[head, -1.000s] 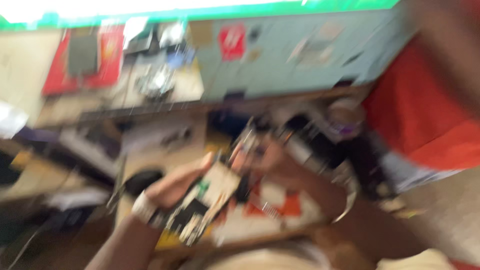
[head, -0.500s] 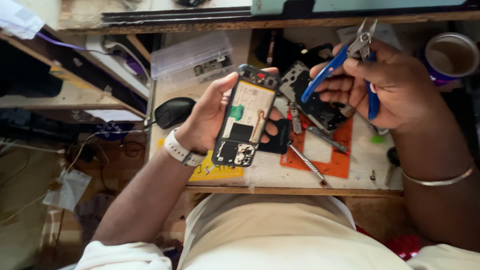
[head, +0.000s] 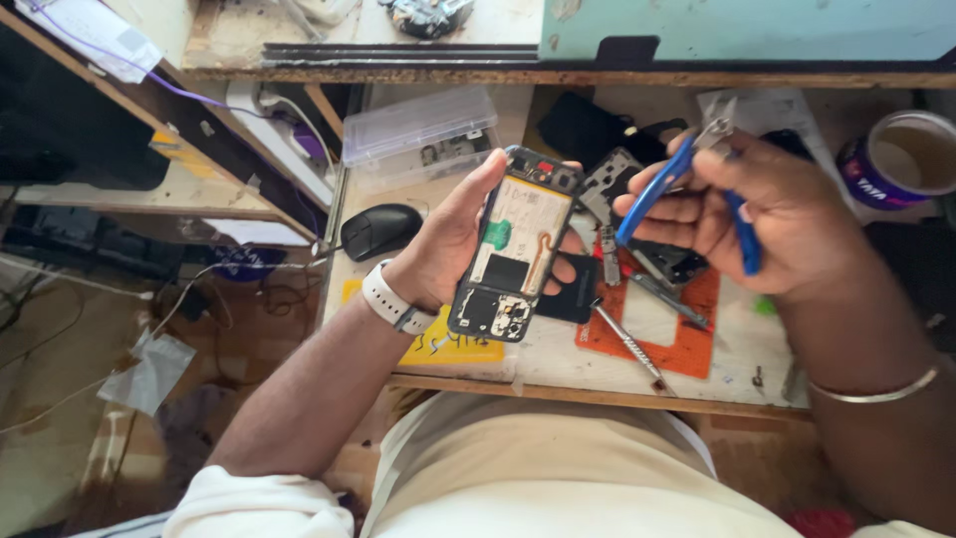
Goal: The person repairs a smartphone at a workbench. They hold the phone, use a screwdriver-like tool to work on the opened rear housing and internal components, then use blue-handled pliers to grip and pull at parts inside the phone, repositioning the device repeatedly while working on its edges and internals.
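My left hand [head: 445, 244] holds an opened smartphone [head: 513, 244] with its back cover off, so the battery, a green part and an orange flex cable show. A white watch sits on that wrist. My right hand [head: 772, 214] grips blue-handled pliers [head: 687, 174], their metal jaws pointing up and away from the phone. The two hands are apart, with the pliers to the right of the phone's top end, above a small wooden workbench [head: 597, 374].
An orange mat [head: 687, 339] on the bench carries a screwdriver [head: 627, 344], tweezers and phone parts. A black mouse [head: 380, 229] and a clear plastic box [head: 418, 134] lie at the left. A tape roll [head: 901, 159] stands at the right. Cables hang over shelves at the left.
The view has steadied from a blurred sweep onto the bench. Since half a second ago my right hand has tilted the pliers slightly and the phone stays in my left hand.
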A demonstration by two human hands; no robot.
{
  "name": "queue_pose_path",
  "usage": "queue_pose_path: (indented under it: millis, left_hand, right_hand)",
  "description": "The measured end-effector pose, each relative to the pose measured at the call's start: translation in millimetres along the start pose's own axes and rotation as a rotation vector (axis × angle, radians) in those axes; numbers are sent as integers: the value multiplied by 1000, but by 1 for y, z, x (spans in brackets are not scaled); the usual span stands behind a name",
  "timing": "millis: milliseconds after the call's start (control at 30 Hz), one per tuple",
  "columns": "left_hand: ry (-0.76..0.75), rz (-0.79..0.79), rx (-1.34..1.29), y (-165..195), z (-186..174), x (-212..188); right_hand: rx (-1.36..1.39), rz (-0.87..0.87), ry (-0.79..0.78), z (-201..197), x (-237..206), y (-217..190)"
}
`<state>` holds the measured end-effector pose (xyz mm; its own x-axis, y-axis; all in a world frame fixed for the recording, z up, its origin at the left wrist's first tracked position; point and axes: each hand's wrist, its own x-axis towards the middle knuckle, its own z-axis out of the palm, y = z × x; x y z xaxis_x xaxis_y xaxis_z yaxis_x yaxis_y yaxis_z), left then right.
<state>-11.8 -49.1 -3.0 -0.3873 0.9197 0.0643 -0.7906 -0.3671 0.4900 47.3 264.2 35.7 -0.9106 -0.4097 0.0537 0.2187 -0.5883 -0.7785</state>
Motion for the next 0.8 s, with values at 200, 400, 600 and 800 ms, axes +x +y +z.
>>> queue_pose_path:
  millis: [200,400,600,800]
  left_hand:
    - [194,74,97,1,23,1]
    - [-122,-7,79,-1,41,8]
    - [-70,-24,155,-13,49,12]
    - [-210,125,160,-5,64,11]
  right_hand:
    - [-164,-43,155,12,-2,-7]
    - [-635,136,142,23,-1,1]
    - [-620,252,-49,32,0,27]
    - [-418,273,-212,45,-3,15]
